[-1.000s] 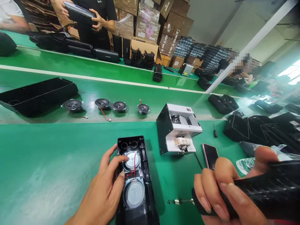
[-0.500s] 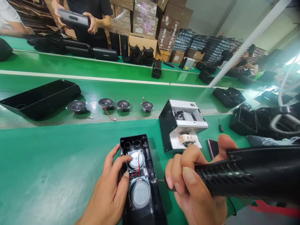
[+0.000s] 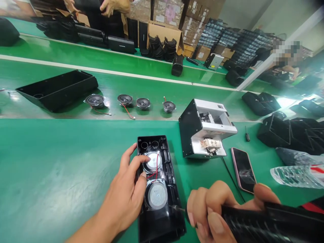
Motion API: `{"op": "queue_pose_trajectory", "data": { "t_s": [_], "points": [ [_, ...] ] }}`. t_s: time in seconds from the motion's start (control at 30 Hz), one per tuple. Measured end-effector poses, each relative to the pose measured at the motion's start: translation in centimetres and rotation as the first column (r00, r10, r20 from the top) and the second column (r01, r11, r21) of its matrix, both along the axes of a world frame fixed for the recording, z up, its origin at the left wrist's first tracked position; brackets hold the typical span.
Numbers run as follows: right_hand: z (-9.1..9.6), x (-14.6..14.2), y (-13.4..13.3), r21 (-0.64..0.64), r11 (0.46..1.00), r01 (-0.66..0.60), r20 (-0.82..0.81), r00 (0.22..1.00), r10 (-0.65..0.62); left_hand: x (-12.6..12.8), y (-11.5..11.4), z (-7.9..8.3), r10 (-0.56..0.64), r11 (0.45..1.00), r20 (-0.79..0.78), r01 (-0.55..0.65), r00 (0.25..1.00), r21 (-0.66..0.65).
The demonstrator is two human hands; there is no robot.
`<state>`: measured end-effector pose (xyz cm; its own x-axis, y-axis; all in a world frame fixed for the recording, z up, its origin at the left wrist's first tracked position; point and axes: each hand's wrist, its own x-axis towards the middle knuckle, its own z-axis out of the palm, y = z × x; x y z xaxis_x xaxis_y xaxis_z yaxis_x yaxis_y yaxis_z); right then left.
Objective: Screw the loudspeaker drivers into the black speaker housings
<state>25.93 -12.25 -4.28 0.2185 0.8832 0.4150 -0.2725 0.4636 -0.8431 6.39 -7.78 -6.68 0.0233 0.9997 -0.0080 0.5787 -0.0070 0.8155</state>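
A black speaker housing [image 3: 162, 227] lies open on the green bench, with two round speaker drivers in it, backs up. My left hand [image 3: 124, 194] grips its left wall, fingertips on the upper driver [image 3: 154, 161]. A red wire [image 3: 157, 170] runs over the drivers. My right hand [image 3: 215, 209] is closed round a black electric screwdriver [image 3: 275, 224], held nearly level. Its bit [image 3: 177, 208] points left at the lower right of the lower driver [image 3: 157, 196]; I cannot tell whether it touches a screw.
Several loose speaker drivers [image 3: 143, 103] and an empty black housing [image 3: 59, 92] lie beyond. A silver-and-black machine [image 3: 210, 130], a phone [image 3: 243, 170], a small screwdriver [image 3: 247, 136] and a plastic bottle [image 3: 296, 176] are to the right. A co-worker's hands [image 3: 113, 6] hold a dark case across the bench.
The screwdriver bit has moved toward the near end of the housing, to the lower driver's near right corner. My left hand keeps its hold. The whole view has shifted.
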Motion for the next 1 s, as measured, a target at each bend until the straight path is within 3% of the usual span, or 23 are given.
{"op": "queue_pose_trajectory", "data": {
  "t_s": [0.63, 0.73, 0.83, 0.93, 1.0],
  "points": [
    [-1.9, -0.5, -0.3, 0.109, 0.994, 0.010, 0.044, 0.999, -0.015, -0.1, -0.1, 0.2, -0.021, 1.000, -0.053, 0.021, 0.998, 0.005],
    [-2.4, 0.4, -0.1, 0.153, 0.986, -0.067, 0.118, 0.992, 0.049, -0.1, 0.0, 0.1, -0.027, 0.999, -0.063, 0.028, 0.998, 0.026],
    [-3.0, 1.6, -0.2, 0.034, 0.962, -0.269, 0.195, 0.946, 0.258, -0.2, 0.1, 0.1, -0.039, 0.999, -0.062, 0.041, 0.997, 0.032],
    [-3.7, 2.1, -0.1, -0.148, 0.942, -0.300, 0.157, 0.934, 0.322, -0.2, 0.1, -0.1, -0.041, 0.999, -0.044, 0.042, 0.998, 0.034],
    [-4.3, 1.8, 0.3, -0.171, 0.926, -0.336, 0.122, 0.926, 0.358, -0.2, 0.0, -0.4, -0.033, 0.999, -0.024, 0.034, 0.999, 0.040]
  ]
}}
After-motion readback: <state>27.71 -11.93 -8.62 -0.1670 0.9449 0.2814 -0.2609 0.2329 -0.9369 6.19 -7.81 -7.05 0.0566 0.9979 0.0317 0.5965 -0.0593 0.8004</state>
